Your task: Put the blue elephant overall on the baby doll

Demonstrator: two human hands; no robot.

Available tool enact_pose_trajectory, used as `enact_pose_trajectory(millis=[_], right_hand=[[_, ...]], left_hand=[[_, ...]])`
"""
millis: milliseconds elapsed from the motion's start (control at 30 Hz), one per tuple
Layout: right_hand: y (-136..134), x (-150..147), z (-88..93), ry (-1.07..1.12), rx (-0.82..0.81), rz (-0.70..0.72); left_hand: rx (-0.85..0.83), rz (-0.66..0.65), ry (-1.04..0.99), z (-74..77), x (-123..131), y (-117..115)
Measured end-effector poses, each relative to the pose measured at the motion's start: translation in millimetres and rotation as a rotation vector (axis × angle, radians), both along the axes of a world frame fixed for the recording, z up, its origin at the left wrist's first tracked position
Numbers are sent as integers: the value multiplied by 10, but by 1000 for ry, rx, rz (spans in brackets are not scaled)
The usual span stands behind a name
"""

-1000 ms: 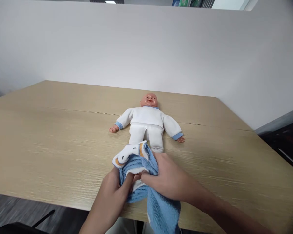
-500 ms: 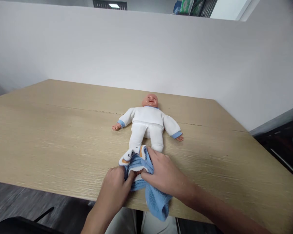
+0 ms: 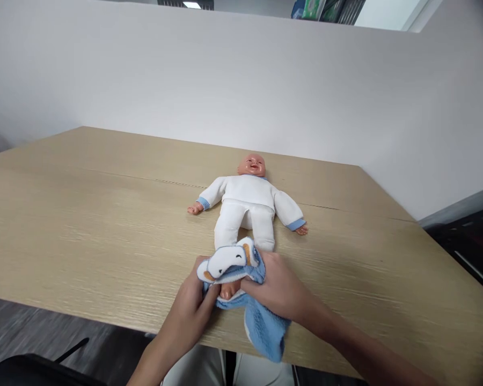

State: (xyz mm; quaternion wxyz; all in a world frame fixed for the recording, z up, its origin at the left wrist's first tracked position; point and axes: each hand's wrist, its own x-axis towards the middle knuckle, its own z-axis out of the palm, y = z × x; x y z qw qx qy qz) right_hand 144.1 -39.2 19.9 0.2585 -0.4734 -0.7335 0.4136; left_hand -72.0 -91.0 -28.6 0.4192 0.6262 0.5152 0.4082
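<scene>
A baby doll in a white top and white leggings with blue cuffs lies on its back, its feet towards me. Blue knitted baby trousers, with a white animal face patch and orange marks, are bunched around the doll's foot. My left hand pinches the left side of the trousers' opening. On the opposite side, my right hand grips the edge with its thumb inside. One trouser leg hangs from my right hand towards the table's front edge. The doll's other foot is hidden behind the fabric and my hands.
The doll rests on a wooden table, which meets a white wall at the back. My lap is below the front edge. A black chair part stands at lower left, and a dark object at right.
The trousers have been drawn up over the doll's foot, so its toes now show in the opening. The face patch has turned more towards me. The view has shifted slightly.
</scene>
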Motion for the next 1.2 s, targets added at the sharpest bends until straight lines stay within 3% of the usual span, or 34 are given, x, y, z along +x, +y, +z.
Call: enact_pose_trajectory(millis=[233, 433, 533, 667, 800, 933, 1100, 1200], right_hand=[[-30, -21, 66, 2, -21, -76], [240, 45, 37, -28, 215, 34], [467, 157, 46, -15, 247, 133], [691, 385, 14, 51, 130, 193], [706, 591, -155, 166, 39, 87], [625, 689, -357, 417, -191, -16], [556, 662, -393, 735, -480, -93], [527, 609, -364, 807, -552, -124]], left_hand=[[8, 60, -24, 78, -51, 94], [77, 69, -15, 205, -42, 343], [56, 17, -34, 237, -66, 520], [10, -64, -46, 292, -146, 703], [-37, -231, 46, 447, -252, 788], [-61, -340, 84, 567, -317, 858], [115, -402, 205, 717, -233, 978], [138, -507, 323, 864, -104, 1067]])
